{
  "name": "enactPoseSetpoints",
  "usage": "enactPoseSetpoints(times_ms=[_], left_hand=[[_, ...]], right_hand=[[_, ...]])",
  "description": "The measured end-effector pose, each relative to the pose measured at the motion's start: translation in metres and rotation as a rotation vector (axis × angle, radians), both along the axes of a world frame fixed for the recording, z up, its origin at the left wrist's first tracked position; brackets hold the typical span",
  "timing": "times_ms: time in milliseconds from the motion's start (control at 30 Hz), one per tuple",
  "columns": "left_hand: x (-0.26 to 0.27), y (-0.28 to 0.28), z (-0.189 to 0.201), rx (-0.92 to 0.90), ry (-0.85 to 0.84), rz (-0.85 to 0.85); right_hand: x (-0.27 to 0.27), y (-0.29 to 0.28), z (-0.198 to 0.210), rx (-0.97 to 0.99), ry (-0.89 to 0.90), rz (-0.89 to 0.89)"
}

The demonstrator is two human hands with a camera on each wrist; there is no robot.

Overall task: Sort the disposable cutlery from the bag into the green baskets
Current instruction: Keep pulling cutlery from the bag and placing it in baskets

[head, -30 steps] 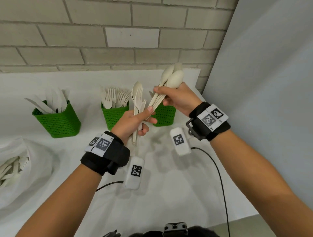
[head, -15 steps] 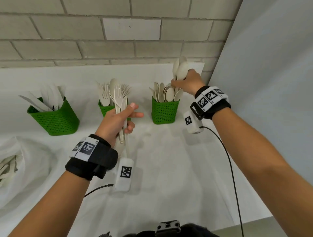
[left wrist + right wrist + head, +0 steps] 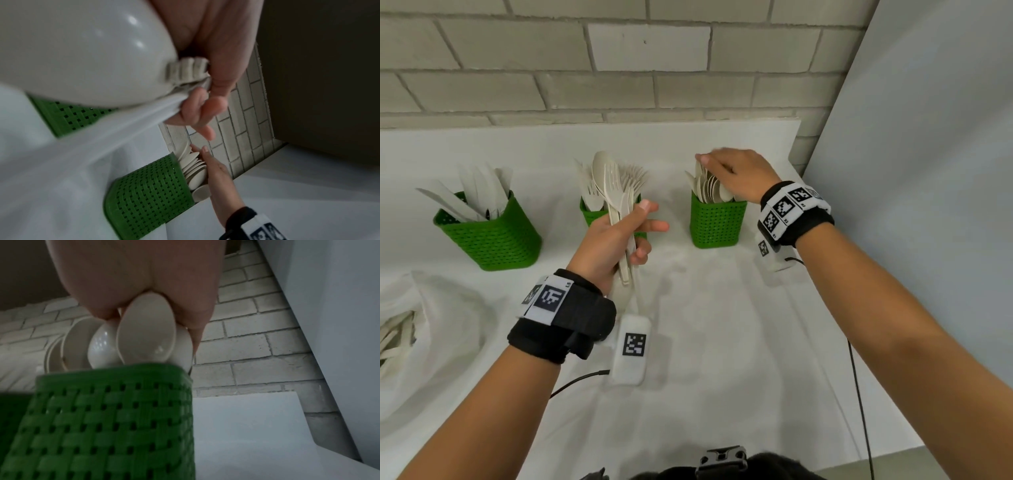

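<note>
While both hands are busy at the baskets, the views read as follows.

Head view, step in hand: the right hand [image 3: 736, 171] is over the right basket [image 3: 717, 222], its fingers down among the spoons [image 3: 714, 188] standing there; this looks like the moment of dropping spoons in.
Head view, left hand: the left hand [image 3: 613, 240] holds a mixed bunch [image 3: 616, 192] of a spoon and forks upright by the handles, in front of the middle basket [image 3: 589, 212], which stands full of forks.
Head view, other places: the left basket [image 3: 489, 236] holds knives; the bag [image 3: 421, 329] lies at the left edge of the table [image 3: 722, 342] with more cutlery still in it.

Left wrist view: the fingers [image 3: 195, 112] curl round the bunched handles, a spoon bowl looming close and blurred. Beyond, the right hand lies with fingers fairly straight against the spoons in their basket.

Right wrist view: spoon bowls sit just under the palm above the basket rim; whether the fingers still pinch one I cannot tell.

Progress: well on, yet the bag is not empty.

Next move: likely the right hand lifts clear, then picks the forks from the bunch for the middle basket, keeping the lone spoon apart for the right one.
</note>
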State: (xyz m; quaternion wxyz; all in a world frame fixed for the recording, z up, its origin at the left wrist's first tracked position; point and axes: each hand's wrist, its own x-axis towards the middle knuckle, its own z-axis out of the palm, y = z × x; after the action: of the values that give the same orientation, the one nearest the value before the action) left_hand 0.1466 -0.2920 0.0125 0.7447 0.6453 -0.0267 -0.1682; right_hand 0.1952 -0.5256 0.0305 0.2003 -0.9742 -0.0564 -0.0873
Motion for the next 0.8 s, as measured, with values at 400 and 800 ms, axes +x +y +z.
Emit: enactPoseSetpoints(times_ms=[400, 800], left_hand=[[-0.005, 0.017, 0.009, -0.284, 0.119, -0.142], [0.011, 0.091, 0.018, -0.646, 0.191, 0.276]], right_hand=[[-0.032, 0.067, 0.028, 0.217, -0.257, 0.199], [-0.071, 0.200, 0.013, 0.880, 0.369, 0.261]])
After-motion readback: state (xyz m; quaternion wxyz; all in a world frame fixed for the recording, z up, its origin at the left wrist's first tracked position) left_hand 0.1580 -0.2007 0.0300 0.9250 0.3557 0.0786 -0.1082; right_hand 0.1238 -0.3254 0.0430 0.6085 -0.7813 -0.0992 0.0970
